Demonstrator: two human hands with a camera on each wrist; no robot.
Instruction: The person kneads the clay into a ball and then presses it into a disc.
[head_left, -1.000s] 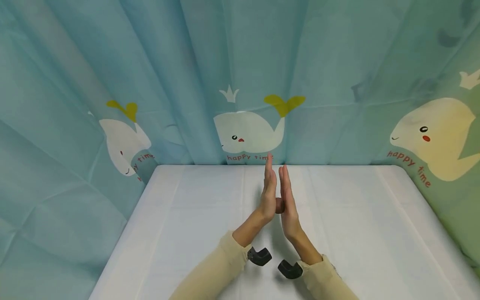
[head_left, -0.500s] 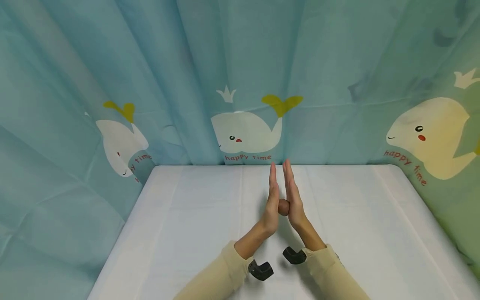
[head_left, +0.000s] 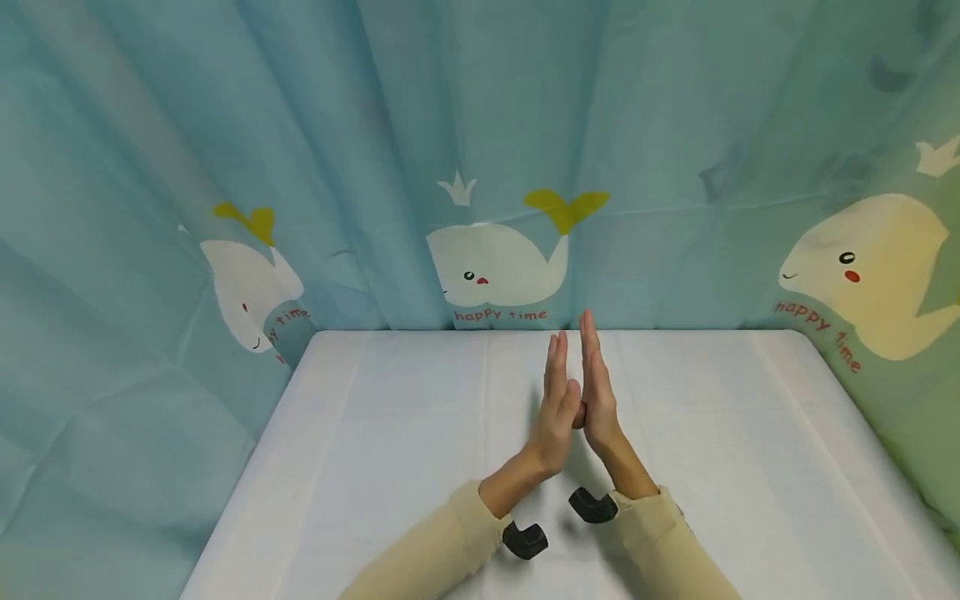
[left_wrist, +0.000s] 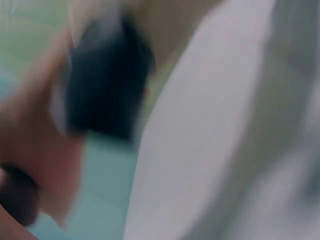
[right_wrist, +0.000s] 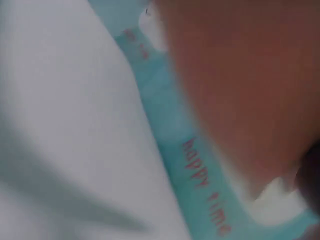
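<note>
A small brown ball (head_left: 579,416) sits between my two palms, mostly covered by them in the head view. My left hand (head_left: 555,425) presses it from the left with straight fingers pointing away from me. Opposite it, my right hand (head_left: 600,406) is held flat and upright, its fingertips reaching farther forward than the left ones. Both hands are above the table. In the left wrist view the ball (left_wrist: 20,197) shows as a dark round lump against a blurred palm. Only a dark edge of the ball (right_wrist: 311,177) enters the right wrist view.
A white-covered table (head_left: 405,400) lies beneath the hands. Behind and beside it hangs a blue-green curtain (head_left: 652,267) printed with whales. Black curved pieces (head_left: 526,541) are worn at both wrists, close to each other below the hands.
The palms have slid against each other: the left hand drew back towards me while the right moved forward. Both have shifted slightly right, and the ball between them has too.
</note>
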